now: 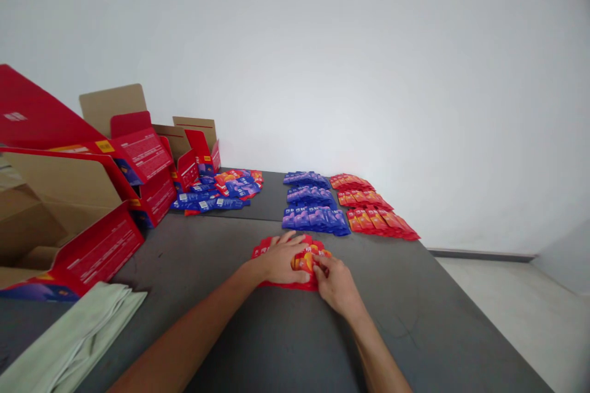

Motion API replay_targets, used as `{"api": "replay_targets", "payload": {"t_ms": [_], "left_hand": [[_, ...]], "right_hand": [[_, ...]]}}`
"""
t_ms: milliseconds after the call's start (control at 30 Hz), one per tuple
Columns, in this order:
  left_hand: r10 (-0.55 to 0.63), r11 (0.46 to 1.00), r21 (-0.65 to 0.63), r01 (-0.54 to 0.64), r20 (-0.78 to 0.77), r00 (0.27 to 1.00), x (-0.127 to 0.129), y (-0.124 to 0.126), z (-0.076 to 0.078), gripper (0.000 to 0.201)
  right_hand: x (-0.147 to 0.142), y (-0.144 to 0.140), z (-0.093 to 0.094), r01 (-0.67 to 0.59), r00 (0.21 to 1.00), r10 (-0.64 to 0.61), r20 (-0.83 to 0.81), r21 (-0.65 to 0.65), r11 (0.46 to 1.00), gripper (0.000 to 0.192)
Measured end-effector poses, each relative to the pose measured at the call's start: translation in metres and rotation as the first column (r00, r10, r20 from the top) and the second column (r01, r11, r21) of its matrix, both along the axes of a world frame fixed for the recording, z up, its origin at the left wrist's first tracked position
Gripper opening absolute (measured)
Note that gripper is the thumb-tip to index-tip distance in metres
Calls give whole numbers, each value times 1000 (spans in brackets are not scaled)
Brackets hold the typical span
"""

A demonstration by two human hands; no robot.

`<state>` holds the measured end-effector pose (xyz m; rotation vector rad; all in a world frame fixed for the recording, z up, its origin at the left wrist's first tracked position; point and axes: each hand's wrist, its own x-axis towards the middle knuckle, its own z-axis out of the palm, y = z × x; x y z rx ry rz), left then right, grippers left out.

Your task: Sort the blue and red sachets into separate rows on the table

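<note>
My left hand [280, 258] lies flat on a fanned row of red sachets [262, 250] on the dark grey table [207, 282], pressing them down. My right hand [336, 284] pinches the right end of the same row, fingertips on a red and orange sachet [305, 261]. Both hands meet over this row near the table's middle.
Behind the hands lie three rows of blue sachets [313, 212] and three rows of red sachets [373, 209]. A loose heap of mixed sachets [216, 193] sits by open red cardboard boxes [92, 196] at the left. A pale green cloth [78, 331] lies front left.
</note>
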<state>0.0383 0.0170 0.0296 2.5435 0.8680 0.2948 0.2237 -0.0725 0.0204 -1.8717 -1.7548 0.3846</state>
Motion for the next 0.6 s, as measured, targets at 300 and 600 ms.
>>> {"api": "replay_targets", "payload": {"t_ms": [300,600], "left_hand": [[14,1000,10,-15,27,1000,1,-1,-2,85],[80,990,100,-94,139,987,-22,-5,10,78]], "right_hand": [[2,3,-11,-14,995,5,99,94,995,33],[-24,33,12,-53,986,27,166,155,986,32]]}}
